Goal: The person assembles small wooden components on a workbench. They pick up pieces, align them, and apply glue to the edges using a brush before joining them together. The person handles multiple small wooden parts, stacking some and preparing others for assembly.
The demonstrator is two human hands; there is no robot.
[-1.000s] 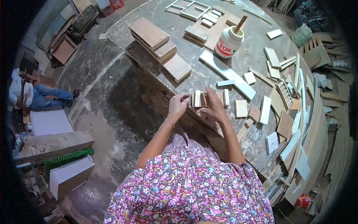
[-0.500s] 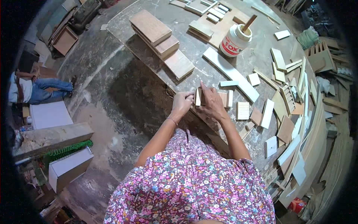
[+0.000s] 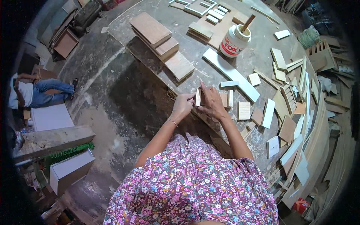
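Note:
At the near edge of the table, my left hand [image 3: 182,108] is closed, its fingertips pinched against the left face of a small pale wooden end piece [image 3: 198,97]. My right hand [image 3: 212,102] spans the same work from the right, index finger stretched forward and thumb low near the end piece. Under and beyond the right hand runs a brown wooden strip [image 3: 224,98], with another pale upright end piece [image 3: 230,99] at its right. The right palm hides the middle of this wooden assembly. A short whitish strip [image 3: 229,83] lies just behind it.
A white glue jar [image 3: 235,41] with a stick in it stands farther back. Stacked wooden blocks [image 3: 151,29] sit at the left table edge. A long white board [image 3: 231,75] and a grooved block [image 3: 243,111] lie nearby. Scrap wood [image 3: 288,98] crowds the right. A person [image 3: 41,92] sits far left.
Both hands stay at the wooden assembly. The left fingers have shifted slightly, the index finger now straighter against the end piece. The seated person's arm has moved a little.

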